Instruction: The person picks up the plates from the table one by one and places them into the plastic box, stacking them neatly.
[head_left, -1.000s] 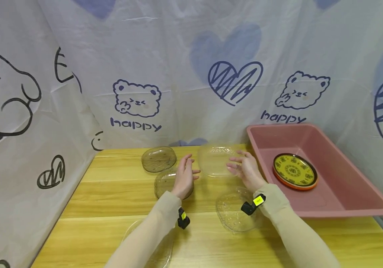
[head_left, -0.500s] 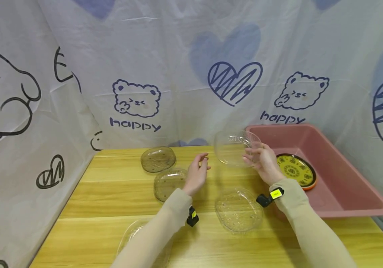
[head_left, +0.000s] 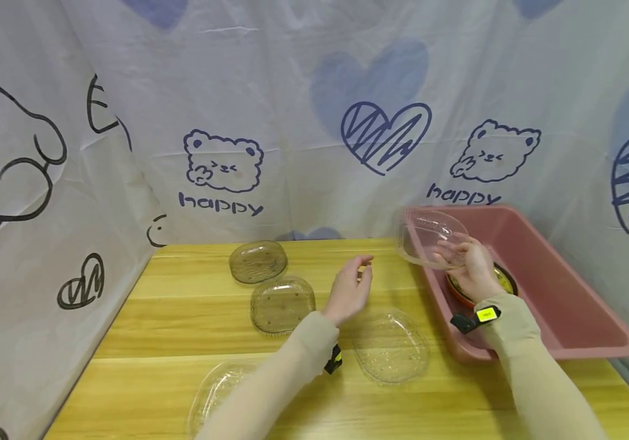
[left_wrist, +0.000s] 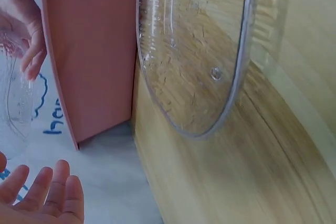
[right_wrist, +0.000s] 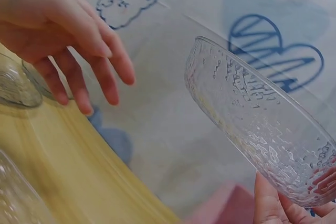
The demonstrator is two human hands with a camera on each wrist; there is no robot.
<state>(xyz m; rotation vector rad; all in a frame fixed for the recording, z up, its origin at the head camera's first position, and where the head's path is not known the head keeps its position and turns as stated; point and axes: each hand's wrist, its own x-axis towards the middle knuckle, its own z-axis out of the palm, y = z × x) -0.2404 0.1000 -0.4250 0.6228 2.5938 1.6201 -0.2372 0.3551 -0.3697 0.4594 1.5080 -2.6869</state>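
My right hand pinches the edge of a clear textured dish, tilted above the left rim of the pink basin. In the right wrist view this dish is see-through and shallow, with thumb and fingers at its lower edge. Round yellow dishware with a dark rim lies in the basin, partly hidden behind the right hand. My left hand hovers above the table with loosely bent fingers and nothing in them. Just right of its wrist, a second clear dish lies on the wood.
Two smoky-tinted dishes sit on the left half of the wooden table. Another clear dish lies at the front, partly covered by the left sleeve. A printed white cloth hangs behind the table.
The clear dish, upright near the table's back at first, has been lifted and carried right to the basin by my right hand. The left hand has also drifted right, away from the tinted dish.
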